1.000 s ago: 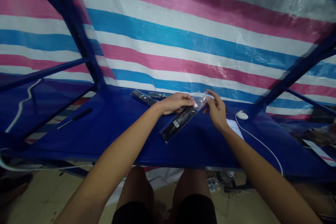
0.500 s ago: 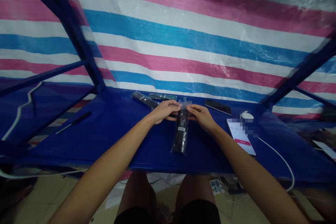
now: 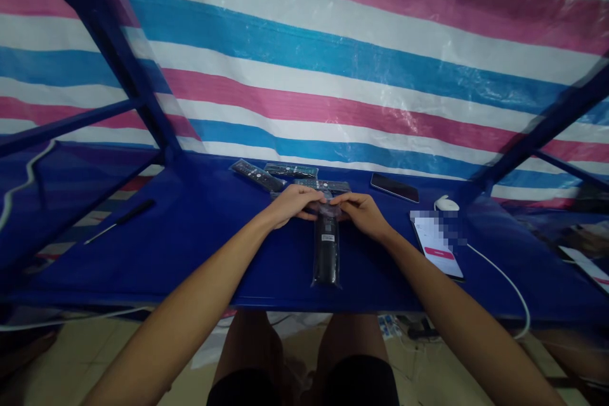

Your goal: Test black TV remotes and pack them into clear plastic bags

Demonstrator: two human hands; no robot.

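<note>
A black remote control in a clear plastic bag (image 3: 326,250) lies lengthwise on the blue shelf (image 3: 200,247), pointing toward me. My left hand (image 3: 291,204) and my right hand (image 3: 362,210) both pinch the far, open end of the bag, fingers closed on the plastic and nearly touching each other. Behind my hands lie more bagged remotes (image 3: 257,175) in a loose row at the back of the shelf.
A dark phone (image 3: 394,187) lies at the back right. A lit phone (image 3: 436,246) sits to the right, beside a white charger (image 3: 446,204) with its cable (image 3: 504,279) trailing off the edge. A thin black tool (image 3: 120,219) lies at the left. A striped tarp (image 3: 333,76) hangs behind.
The bagged remote turned from a slant to straight toward me and came down flat on the shelf. My right hand went from open to pinching the bag's top, meeting my left hand.
</note>
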